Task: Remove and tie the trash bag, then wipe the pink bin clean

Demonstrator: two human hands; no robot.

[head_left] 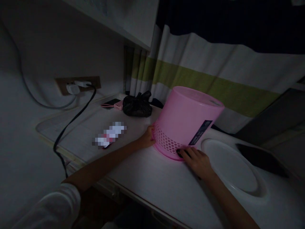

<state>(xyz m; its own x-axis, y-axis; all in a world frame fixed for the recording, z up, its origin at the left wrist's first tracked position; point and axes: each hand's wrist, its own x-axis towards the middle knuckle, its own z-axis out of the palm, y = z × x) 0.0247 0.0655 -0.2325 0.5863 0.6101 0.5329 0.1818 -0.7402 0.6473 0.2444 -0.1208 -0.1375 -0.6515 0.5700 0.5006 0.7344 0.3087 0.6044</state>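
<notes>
Scene dim; single head view. A pink plastic basket (188, 121) stands upside down on the white counter (152, 178), base uppermost and tilted slightly away to the right, perforated rim band at the bottom. A dark label (200, 132) sits on its side wall.

Left hand (148, 138): pressed to the left side of the basket's rim band, fingers curled against the lattice. Grip part closed on the rim; how far the fingers wrap behind it cannot be told in this light. White sleeve (54, 206) shows at the lower left.

Right hand (196, 160): laid at the near lower edge of the basket, fingertips (182, 153) touching the rim where it meets the counter. Grip looks loose, fingers bent over the edge rather than clamped.

Surroundings: a round white lid or plate (230, 165) lies flat just right of the basket, beside the right hand. A knotted black bag (138, 105) sits behind the basket on the left, near a phone (110, 103). A black cable (73, 122) runs from a wall socket (77, 85) across the counter. Striped curtain (214, 76) hangs behind.
</notes>
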